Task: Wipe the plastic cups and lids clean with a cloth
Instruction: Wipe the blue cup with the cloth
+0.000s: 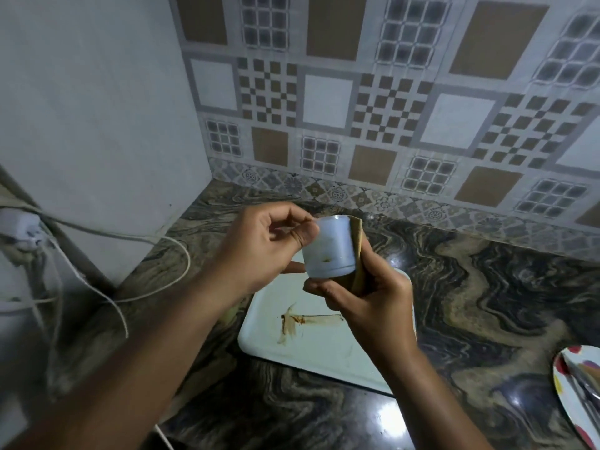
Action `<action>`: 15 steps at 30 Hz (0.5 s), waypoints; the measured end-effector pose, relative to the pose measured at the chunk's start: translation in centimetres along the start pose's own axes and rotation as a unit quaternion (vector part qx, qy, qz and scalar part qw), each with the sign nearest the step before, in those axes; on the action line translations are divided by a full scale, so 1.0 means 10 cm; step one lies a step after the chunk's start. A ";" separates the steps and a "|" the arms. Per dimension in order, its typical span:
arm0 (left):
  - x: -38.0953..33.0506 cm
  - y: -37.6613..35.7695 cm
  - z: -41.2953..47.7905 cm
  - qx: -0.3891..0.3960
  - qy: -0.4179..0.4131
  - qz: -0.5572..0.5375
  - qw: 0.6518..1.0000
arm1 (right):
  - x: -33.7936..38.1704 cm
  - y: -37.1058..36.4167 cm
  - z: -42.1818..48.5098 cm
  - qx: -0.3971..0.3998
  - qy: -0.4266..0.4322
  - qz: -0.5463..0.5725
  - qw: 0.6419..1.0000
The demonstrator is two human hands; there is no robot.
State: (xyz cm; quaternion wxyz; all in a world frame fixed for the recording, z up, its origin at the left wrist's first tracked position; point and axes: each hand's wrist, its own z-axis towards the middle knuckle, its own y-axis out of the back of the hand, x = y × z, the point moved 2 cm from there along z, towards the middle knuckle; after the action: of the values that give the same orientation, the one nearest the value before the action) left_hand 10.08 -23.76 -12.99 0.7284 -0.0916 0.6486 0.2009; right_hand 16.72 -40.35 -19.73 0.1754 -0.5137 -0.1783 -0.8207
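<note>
A small pale blue plastic cup (329, 246) is held in the air above the counter, with a small brown stain low on its side. My left hand (259, 248) grips the cup from the left, thumb on its side near the top. A tan cloth (357, 251) is wrapped against the cup's right side. My right hand (367, 297) holds that cloth from below and from the right, its fingers curled under the cup's lower end. No lid is visible.
Below the hands a white tray (324, 349) with brown smears lies on the dark marbled counter (487, 287). A colourfully spotted plate (574, 391) with cutlery sits at the right edge. White cables (156, 274) and a plug hang at left beside a white wall.
</note>
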 end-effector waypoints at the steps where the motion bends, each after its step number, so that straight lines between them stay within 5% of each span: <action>1: -0.03 0.00 -0.02 -0.002 -0.013 -0.002 1.000 | 0.03 0.00 -0.01 -0.010 0.009 0.007 1.000; 6: -0.20 0.01 -0.07 0.015 -0.078 0.020 0.997 | 0.11 0.06 -0.04 -0.016 0.066 0.027 0.997; 11: -0.27 -0.17 -0.07 -0.024 -0.143 0.112 0.983 | 0.24 0.13 -0.04 -0.103 0.185 -0.202 0.956; 15: -0.30 -0.21 -0.07 0.015 -0.130 0.068 0.989 | 0.14 0.27 -0.07 -0.097 0.167 -0.119 0.974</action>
State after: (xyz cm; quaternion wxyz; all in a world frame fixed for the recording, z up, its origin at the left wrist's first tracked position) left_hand 10.07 -26.40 -10.42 0.7922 -0.0092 0.5565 0.2503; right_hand 16.87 -43.14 -18.42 0.0533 -0.3595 -0.1258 -0.9231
